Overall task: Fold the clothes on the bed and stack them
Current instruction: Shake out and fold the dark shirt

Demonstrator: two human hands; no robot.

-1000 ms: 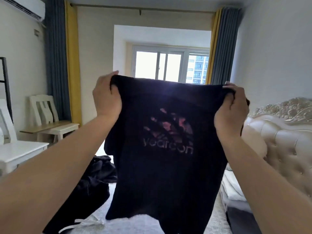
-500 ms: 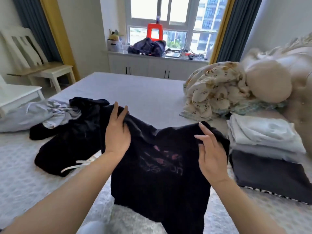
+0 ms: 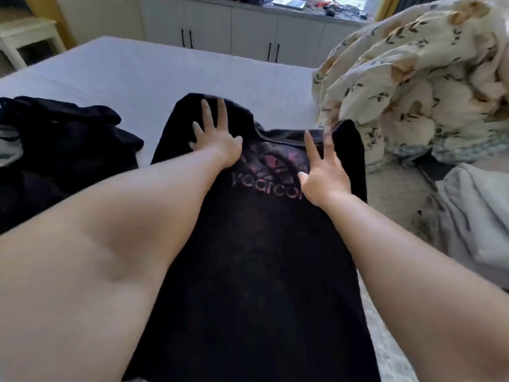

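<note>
Pressing flat with fingers spread, the left hand (image 3: 217, 139) rests on the far left shoulder of the black T-shirt (image 3: 256, 257), while the right hand (image 3: 323, 176), also open with fingers splayed, lies on its far right side beside the pink printed logo; neither hand grips the cloth. One black T-shirt is spread lengthwise on the bed (image 3: 143, 70), running from the near edge toward the middle. One heap of dark clothes (image 3: 60, 150) lies to the left, apart from the shirt. One pile of pale folded garments (image 3: 473, 216) sits at the right edge. One rumpled floral quilt (image 3: 418, 78) is bunched at the far right. Beyond the light bedcover stands a white cabinet (image 3: 248, 31) with dark handles, its worktop cluttered with small items too blurred to tell.
</note>
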